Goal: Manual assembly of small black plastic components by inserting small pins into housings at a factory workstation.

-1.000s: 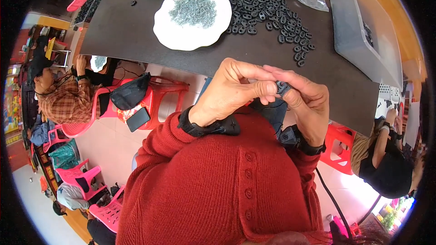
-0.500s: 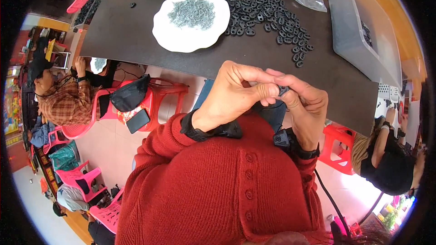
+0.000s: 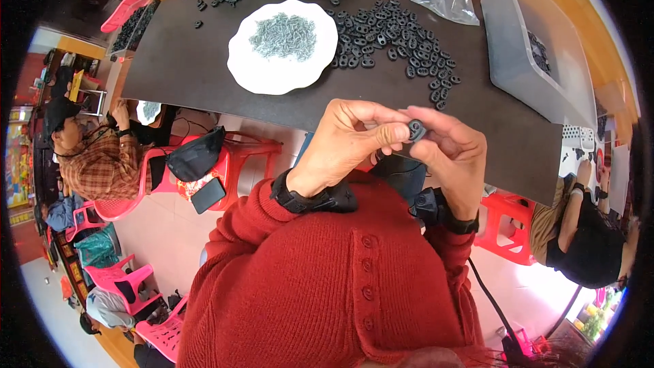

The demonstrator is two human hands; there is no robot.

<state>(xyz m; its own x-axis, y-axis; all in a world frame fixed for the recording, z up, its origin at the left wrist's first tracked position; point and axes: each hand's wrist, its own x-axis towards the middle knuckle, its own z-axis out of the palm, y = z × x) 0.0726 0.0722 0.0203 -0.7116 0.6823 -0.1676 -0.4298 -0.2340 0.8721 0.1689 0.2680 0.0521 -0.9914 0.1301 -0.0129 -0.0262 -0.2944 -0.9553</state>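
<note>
Right of centre, our left grip [image 3: 353,138] pinches the black part [image 3: 415,129]; our right grip [image 3: 456,152] lies just rightward, its hold unclear.

The person wears a deep red ribbed-knit cardigan [image 3: 286,286], its front placket [image 3: 359,293] set with a column of round red buttons [image 3: 368,266]. The long knitted sleeves match the body and wrinkle along the forearms. The left hand [image 3: 347,140] and right hand [image 3: 455,157] are bare. Each wrist carries a black strap [image 3: 291,196] with a compact black module [image 3: 425,206]. Below the cardigan's hem shows dark blue-grey trouser fabric [image 3: 400,174]. A thin black cable [image 3: 492,305] runs beside the right side; its attachment is hidden.
</note>
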